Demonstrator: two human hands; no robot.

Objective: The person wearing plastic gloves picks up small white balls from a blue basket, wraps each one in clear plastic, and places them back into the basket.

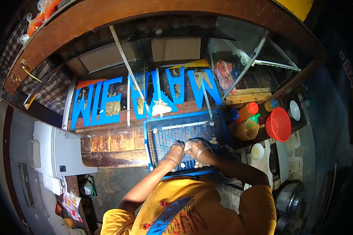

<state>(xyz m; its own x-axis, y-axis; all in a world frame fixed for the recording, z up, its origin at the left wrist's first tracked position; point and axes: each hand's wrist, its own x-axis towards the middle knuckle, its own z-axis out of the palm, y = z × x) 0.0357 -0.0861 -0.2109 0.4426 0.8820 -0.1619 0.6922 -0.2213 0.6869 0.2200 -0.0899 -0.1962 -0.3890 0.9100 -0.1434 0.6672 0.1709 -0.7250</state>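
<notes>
A blue plastic basket (147, 135) with an open-mesh bottom sits in front of me, with several small pale balls (201, 165) scattered in its right and near parts. Both my hands wear clear plastic gloves and meet over the basket's middle. My left hand (175, 154) is closed, its fingers curled toward the right hand; what they hold is hidden. Closed fingers of my right hand (199, 150) press around a whitish lump (188, 147) between the hands, which looks like one or more of the pale balls. Other balls lie by the far rim.
Glass-fronted cabinet with blue lettering (202, 88) stands behind the basket. To the right are a red bowl (278, 124), an orange bottle (248, 112), a yellowish jug (246, 130) and a small bowl (257, 152). A white box (60, 150) stands at left; metal pots (290, 199) lower right.
</notes>
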